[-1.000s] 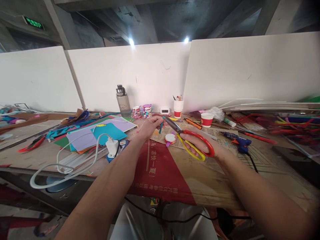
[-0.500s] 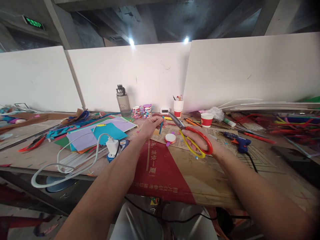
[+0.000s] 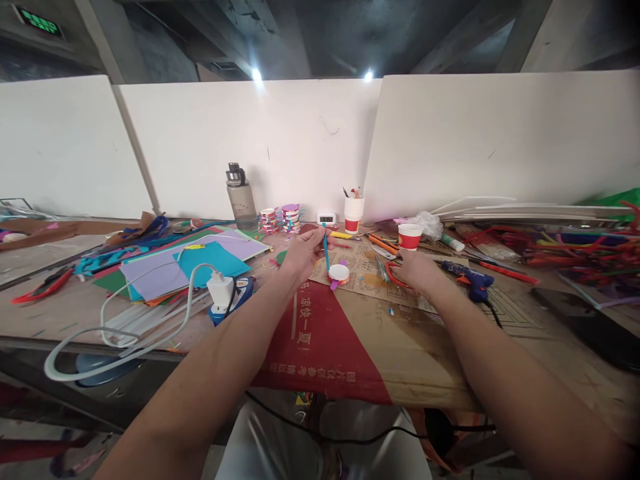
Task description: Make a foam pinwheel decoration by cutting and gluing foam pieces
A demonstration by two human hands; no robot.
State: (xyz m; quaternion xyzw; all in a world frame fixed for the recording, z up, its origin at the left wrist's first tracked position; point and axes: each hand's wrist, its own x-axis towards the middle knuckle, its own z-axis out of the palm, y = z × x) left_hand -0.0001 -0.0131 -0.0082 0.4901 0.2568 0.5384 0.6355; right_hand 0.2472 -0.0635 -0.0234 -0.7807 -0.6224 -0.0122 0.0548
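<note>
My left hand (image 3: 306, 252) pinches a narrow blue paper strip (image 3: 327, 252), which hangs nearly upright from the fingertips. Just below the strip is a small round white piece (image 3: 339, 273) with a red patterned side and purple tabs, resting on the cardboard. My right hand (image 3: 416, 268) is low over the table at the right, its fingers around the handles of the scissors (image 3: 394, 272). The blades point away to the left, by the orange pencils. Part of the handles is hidden under the hand.
A blue glue gun (image 3: 475, 285) and a dark phone (image 3: 585, 323) lie at right. Behind stand a red-and-white paper cup (image 3: 410, 237), stacked cups (image 3: 354, 217), a small clock (image 3: 327, 219) and a bottle (image 3: 241, 200). Coloured sheets (image 3: 165, 273) and a white charger (image 3: 220, 291) occupy the left.
My right hand has lowered the scissors from the air to the table, moving right and turning over. My left hand still holds the blue strip. The view has shifted slightly.
</note>
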